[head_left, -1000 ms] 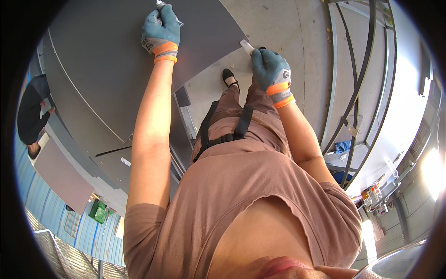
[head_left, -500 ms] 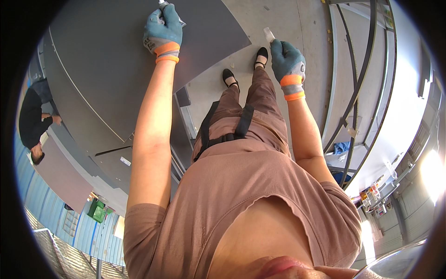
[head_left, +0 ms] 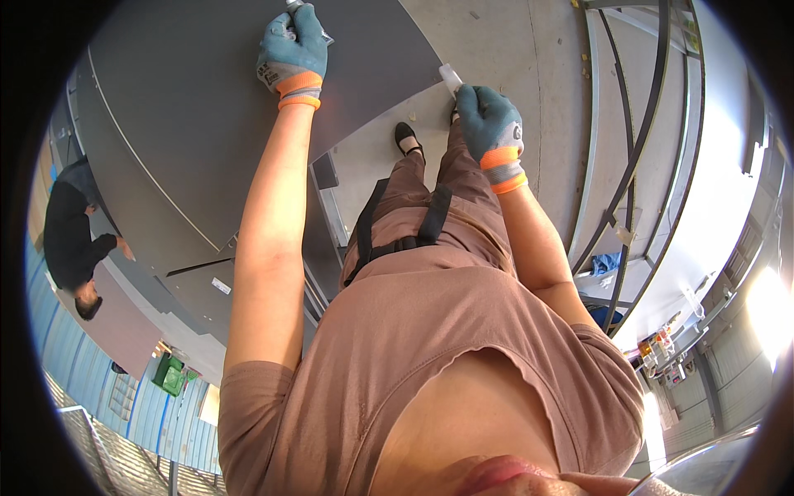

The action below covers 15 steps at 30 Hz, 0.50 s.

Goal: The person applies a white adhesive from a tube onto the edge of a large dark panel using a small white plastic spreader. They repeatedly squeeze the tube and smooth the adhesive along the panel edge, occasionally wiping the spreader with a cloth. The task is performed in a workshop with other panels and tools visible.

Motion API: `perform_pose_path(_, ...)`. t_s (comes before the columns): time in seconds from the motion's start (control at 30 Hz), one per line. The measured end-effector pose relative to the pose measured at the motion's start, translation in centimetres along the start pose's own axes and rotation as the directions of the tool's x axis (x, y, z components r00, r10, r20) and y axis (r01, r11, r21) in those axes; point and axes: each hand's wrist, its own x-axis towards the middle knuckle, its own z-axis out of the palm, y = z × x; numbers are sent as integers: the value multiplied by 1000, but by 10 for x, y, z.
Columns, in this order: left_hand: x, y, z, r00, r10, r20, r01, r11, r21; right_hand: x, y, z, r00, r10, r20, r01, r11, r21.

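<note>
My left hand [head_left: 293, 51], in a blue-grey coated glove with an orange cuff, is closed over the dark grey panel [head_left: 198, 107]. A small white-tipped thing [head_left: 294, 5] pokes out beyond its fingers, and most of it is hidden in the glove. To the right, my right hand [head_left: 490, 122] wears a matching glove and is closed around a translucent whitish cap-like piece [head_left: 450, 78]. This piece sticks out past the thumb side, close to the panel's right corner, and its lower end is hidden by the fingers.
A person in black [head_left: 76, 236] stands at the far left beside the panels. Dark curved bars and a metal frame [head_left: 633, 157] rise on the right, next to a large white panel [head_left: 719, 165]. Below are the concrete floor [head_left: 538, 50] and my shoe [head_left: 405, 138]. A green bin [head_left: 169, 374] is at lower left.
My right hand has moved left and slightly toward me with the whitish piece, nearer the panel's corner. My left hand has barely shifted. The person at left has moved a little.
</note>
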Motion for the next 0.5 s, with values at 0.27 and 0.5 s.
perform_pose_path(0.27, 0, -5, 4, 1000, 12, -21, -12, 1000, -12, -2, 2, 5, 997, 34, 70, -42, 992, 115)
perform_pose_path(0.5, 0, -11, 9, 998, 47, -43, -46, 999, 18, 2, 28, 29, 984, 137, 116, -173, 893, 416)
